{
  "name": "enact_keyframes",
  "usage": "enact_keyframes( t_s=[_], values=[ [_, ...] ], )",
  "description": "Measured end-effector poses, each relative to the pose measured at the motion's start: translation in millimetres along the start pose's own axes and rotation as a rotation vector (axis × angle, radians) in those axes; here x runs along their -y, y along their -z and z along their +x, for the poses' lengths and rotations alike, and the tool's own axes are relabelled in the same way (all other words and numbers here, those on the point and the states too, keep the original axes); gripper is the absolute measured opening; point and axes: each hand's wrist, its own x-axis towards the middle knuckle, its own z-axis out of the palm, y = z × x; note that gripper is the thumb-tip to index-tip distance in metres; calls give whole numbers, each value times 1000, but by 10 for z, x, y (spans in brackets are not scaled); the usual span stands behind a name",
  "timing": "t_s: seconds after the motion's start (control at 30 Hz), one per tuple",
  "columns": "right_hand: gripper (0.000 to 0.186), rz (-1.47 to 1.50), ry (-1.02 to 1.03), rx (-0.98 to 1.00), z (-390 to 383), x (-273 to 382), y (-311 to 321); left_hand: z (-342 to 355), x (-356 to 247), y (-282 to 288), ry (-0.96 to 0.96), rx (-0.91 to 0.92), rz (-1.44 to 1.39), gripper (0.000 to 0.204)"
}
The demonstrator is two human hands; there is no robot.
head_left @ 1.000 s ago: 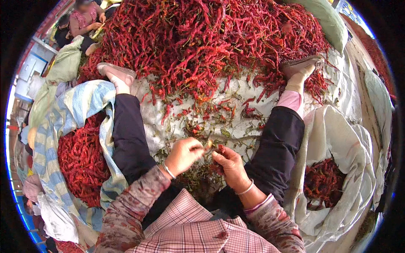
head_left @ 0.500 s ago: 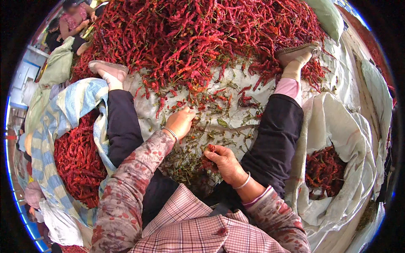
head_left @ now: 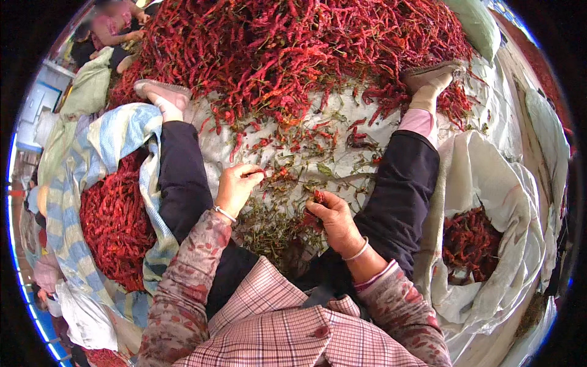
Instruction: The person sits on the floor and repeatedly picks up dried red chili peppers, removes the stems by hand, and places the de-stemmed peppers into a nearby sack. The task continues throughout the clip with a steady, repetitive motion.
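My left hand (head_left: 235,191) is over the white sheet between my legs, fingers pinched together on a small red chili pepper (head_left: 262,173) whose tip pokes out. My right hand (head_left: 338,225), lower and to the right, is closed around several dark red dried chili peppers (head_left: 313,219); part of them is hidden by its fingers. Under and between both hands lie loose stems and leaf scraps (head_left: 275,229) on the white sheet (head_left: 220,151). Beyond them rises a big heap of red chili peppers (head_left: 293,55).
A blue-and-white striped sack (head_left: 64,202) of red chilies stands at my left. At my right is a white sack (head_left: 513,214) with darker chilies inside. My legs stretch out on both sides of the scraps. Another person (head_left: 113,27) sits at the far left.
My left hand has drawn back toward the left from the edge of the loose chilies, now with a chili at its fingertips. The right hand has shifted slightly right and up, still holding its chilies.
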Motion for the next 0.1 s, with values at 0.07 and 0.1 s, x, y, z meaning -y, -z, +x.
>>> enact_keyframes(
  t_s=[0.07, 0.1],
  values=[
    [11, 25, 34, 55, -8, -37, -28, -185, -89, -14, -19, 13, 20, 13],
    [13, 4, 64, 109, 19, -96, 12, -284, -155, -19, -6, 96, 93, 14]
  ],
)
